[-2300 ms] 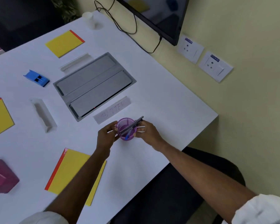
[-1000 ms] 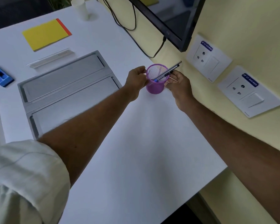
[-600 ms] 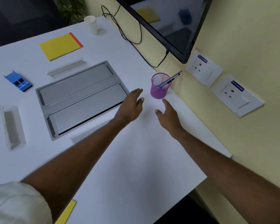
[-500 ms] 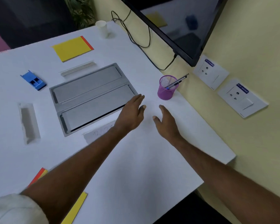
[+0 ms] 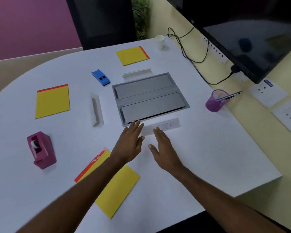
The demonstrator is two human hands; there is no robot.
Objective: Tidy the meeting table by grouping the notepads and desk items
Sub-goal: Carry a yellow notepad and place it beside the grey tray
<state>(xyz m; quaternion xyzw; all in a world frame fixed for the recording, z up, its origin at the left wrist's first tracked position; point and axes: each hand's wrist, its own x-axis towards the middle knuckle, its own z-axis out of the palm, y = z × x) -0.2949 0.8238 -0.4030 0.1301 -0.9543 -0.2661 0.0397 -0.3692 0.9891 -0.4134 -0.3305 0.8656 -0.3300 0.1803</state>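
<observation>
Both hands hover over the white table, fingers spread and holding nothing. My left hand and my right hand are side by side just short of a clear name-card stand. The purple mesh pen cup with pens stands at the right edge near the wall. Three yellow notepads lie apart: one at the far side, one at the left, one partly under my left forearm. A pink tape dispenser sits at the left, a blue stapler further back.
A grey cable hatch is set into the table's middle. Two more clear card stands lie beside it, one at its left and one behind it. A white paper cup and black cables are at the far corner under a wall screen.
Both hands carried the pen cup to the wall edge, let go of it, and drew back toward me. They now hover open near the card stand.
</observation>
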